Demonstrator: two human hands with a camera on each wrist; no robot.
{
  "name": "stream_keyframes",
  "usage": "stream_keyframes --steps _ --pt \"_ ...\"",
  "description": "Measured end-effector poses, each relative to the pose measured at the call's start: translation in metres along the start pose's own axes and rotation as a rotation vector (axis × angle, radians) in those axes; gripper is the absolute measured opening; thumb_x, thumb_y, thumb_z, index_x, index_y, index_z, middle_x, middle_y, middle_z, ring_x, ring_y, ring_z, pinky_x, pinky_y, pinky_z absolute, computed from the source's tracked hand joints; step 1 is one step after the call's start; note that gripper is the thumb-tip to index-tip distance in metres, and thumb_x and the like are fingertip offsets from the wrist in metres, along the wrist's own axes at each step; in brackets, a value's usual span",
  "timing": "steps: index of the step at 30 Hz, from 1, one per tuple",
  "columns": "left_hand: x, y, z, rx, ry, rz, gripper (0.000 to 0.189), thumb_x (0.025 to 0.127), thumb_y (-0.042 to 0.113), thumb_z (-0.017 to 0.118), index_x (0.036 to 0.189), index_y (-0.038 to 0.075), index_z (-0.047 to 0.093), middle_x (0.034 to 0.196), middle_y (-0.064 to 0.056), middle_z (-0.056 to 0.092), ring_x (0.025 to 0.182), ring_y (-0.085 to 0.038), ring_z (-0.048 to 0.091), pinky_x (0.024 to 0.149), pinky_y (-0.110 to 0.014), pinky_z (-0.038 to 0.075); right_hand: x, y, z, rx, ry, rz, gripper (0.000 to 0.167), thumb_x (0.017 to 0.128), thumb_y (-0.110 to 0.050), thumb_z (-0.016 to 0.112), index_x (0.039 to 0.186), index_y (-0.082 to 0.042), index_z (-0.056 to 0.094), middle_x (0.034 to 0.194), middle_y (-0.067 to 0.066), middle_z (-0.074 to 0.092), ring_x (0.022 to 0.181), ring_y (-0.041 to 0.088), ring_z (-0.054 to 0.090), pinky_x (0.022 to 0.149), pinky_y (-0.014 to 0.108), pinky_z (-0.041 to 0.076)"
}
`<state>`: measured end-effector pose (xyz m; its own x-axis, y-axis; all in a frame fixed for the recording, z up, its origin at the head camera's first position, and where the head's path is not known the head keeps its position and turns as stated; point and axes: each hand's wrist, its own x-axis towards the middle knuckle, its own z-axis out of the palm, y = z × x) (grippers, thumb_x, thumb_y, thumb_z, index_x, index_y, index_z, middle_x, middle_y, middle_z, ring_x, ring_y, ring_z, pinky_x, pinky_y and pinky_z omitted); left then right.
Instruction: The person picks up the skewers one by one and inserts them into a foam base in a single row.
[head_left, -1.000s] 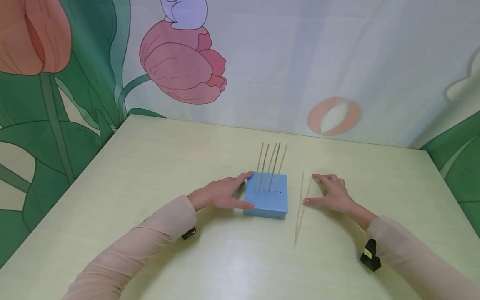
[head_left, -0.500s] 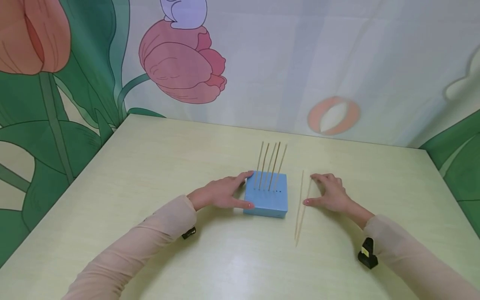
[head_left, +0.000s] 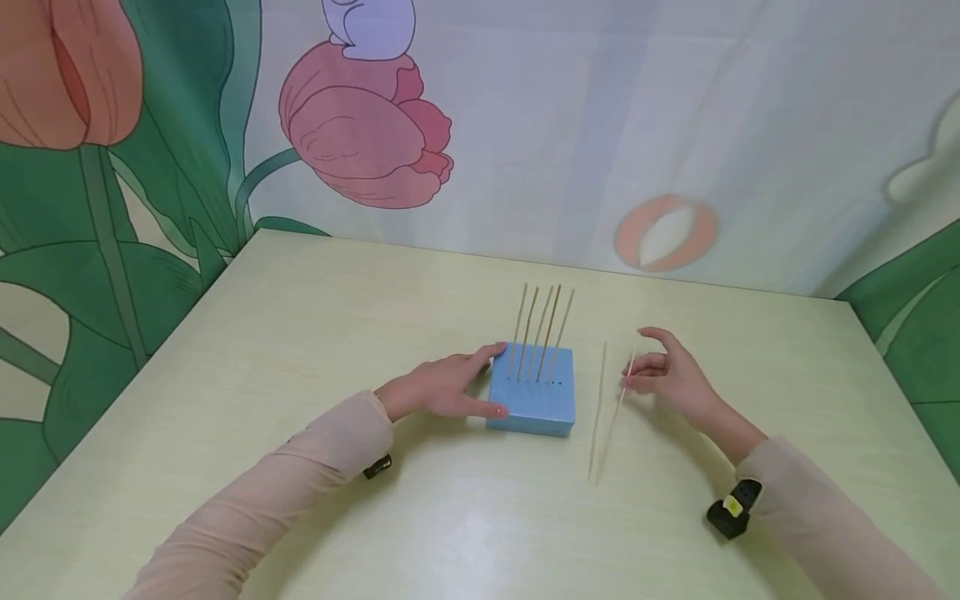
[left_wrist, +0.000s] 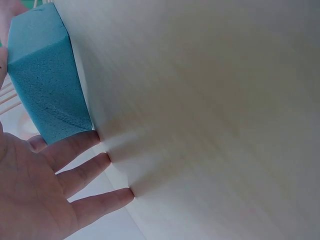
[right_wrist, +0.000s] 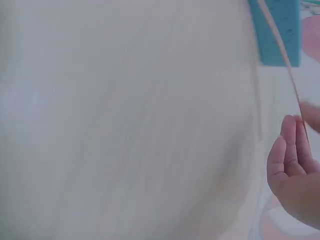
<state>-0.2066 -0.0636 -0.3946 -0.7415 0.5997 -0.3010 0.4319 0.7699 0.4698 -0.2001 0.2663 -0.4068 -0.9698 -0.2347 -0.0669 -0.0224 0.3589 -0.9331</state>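
Note:
A blue foam block (head_left: 532,406) sits on the table with several bamboo skewers (head_left: 556,325) standing in a row in its top. Two small dark holes show at the right end of that row. My left hand (head_left: 450,386) holds the block's left side, thumb at the front corner and index finger at the back; in the left wrist view other fingers (left_wrist: 82,175) touch the table beside it. My right hand (head_left: 671,382) pinches a loose skewer (head_left: 612,429), which slants down toward the table. Another skewer (head_left: 598,408) lies between it and the block.
The pale wooden table (head_left: 337,317) reaches back to a hanging cloth (head_left: 525,150) printed with tulips and leaves. A black wrist camera (head_left: 729,510) sits on the right wrist, and another (head_left: 377,466) is under the left sleeve.
My right hand has lifted the upper end of one skewer off the table and drawn it slightly right, index finger now raised. My left hand and the block stay put.

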Motion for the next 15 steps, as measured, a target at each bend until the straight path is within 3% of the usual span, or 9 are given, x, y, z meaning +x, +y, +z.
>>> stream_keyframes --steps 4,8,15 --pt "0.001 0.0 0.001 0.001 0.001 -0.003 0.094 0.078 0.063 0.054 0.147 0.023 0.005 0.145 -0.006 0.031 0.129 -0.023 0.033 0.093 -0.046 0.036 -0.007 -0.013 -0.001 0.138 0.041 -0.062 0.072 0.084 0.008 0.058 0.143 -0.003 0.018 0.084 0.002 0.065 0.078 0.01 0.064 0.07 0.024 0.05" --pt "0.0 0.0 0.001 -0.003 0.001 -0.006 0.094 0.078 0.064 0.055 0.147 0.024 0.005 0.145 -0.006 0.031 0.13 -0.024 0.033 0.094 -0.047 0.035 -0.015 -0.026 -0.001 0.208 0.07 -0.106 0.065 0.086 0.005 0.057 0.142 -0.008 0.025 0.084 -0.003 0.065 0.077 0.011 0.064 0.067 0.023 0.05" --pt "0.0 0.001 0.0 -0.006 0.002 -0.007 0.093 0.078 0.063 0.055 0.147 0.024 0.005 0.145 -0.006 0.032 0.13 -0.024 0.033 0.094 -0.046 0.035 -0.024 -0.047 -0.001 0.291 0.091 -0.182 0.025 0.084 0.005 0.06 0.105 -0.01 0.058 0.084 -0.003 0.068 0.075 0.009 0.065 0.06 0.018 0.046"
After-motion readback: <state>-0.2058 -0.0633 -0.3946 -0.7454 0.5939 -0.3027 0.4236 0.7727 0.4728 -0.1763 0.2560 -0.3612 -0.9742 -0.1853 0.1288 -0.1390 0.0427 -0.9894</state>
